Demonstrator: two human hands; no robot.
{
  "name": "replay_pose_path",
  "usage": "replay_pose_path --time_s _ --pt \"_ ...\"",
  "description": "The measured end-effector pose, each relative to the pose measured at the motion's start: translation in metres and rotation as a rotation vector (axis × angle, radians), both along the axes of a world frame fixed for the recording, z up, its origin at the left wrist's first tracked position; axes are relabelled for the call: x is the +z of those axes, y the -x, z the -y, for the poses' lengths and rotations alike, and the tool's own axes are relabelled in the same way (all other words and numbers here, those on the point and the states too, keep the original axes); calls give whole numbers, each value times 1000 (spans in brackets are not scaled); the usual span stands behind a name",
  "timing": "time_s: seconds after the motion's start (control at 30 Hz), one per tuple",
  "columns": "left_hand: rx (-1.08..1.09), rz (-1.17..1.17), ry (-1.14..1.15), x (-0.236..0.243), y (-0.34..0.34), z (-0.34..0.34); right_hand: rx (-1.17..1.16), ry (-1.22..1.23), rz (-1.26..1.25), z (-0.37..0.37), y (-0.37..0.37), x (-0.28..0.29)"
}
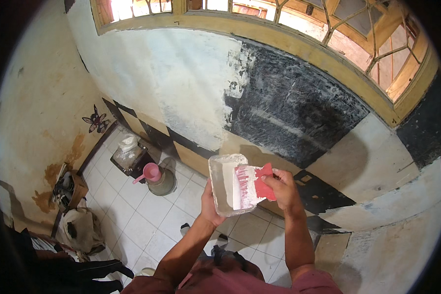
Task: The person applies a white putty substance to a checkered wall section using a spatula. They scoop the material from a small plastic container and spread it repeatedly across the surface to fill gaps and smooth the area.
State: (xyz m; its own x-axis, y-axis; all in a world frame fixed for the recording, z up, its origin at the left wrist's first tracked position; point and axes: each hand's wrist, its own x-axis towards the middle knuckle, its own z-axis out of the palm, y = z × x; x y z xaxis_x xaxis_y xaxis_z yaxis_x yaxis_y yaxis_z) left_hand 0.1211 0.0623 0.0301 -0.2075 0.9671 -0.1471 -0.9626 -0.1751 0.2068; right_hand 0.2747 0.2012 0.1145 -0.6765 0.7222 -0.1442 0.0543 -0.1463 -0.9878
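Observation:
My left hand [209, 206] grips a shallow rectangular container [222, 182] from its left side; inside it is pale, wet-looking paste or paint. My right hand [282, 188] is closed on a red spreader [262, 181], thumb on its face. The spreader's wide blade is coated in white and held over the container's right part, where it seems to touch it. Ahead of me the wall [181, 78] is partly coated white, with a large dark patch [294, 108] on the right and rough white edges along it.
On the tiled floor [137, 215] at left stand a grey bucket [162, 185] with a pink dipper [151, 171], a dark box [125, 159] with white bags, a cardboard box [77, 188] and a cloth sack [83, 228]. A yellow-framed window [394, 115] runs above.

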Motion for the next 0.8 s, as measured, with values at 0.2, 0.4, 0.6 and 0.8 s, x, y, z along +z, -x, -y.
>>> replay_pose_path --time_s 0.2,0.4,0.6,0.8 --pt "4 0 -4 -10 1 -15 -54 112 -52 -5 -2 -9" --pt "-12 -30 2 3 17 -34 -66 371 -269 -11 3 -18" --pt "-55 -61 -95 18 29 -59 -56 363 -359 -21 15 -17" --pt "-58 -69 -95 9 30 -71 -142 250 -311 -25 19 -25"
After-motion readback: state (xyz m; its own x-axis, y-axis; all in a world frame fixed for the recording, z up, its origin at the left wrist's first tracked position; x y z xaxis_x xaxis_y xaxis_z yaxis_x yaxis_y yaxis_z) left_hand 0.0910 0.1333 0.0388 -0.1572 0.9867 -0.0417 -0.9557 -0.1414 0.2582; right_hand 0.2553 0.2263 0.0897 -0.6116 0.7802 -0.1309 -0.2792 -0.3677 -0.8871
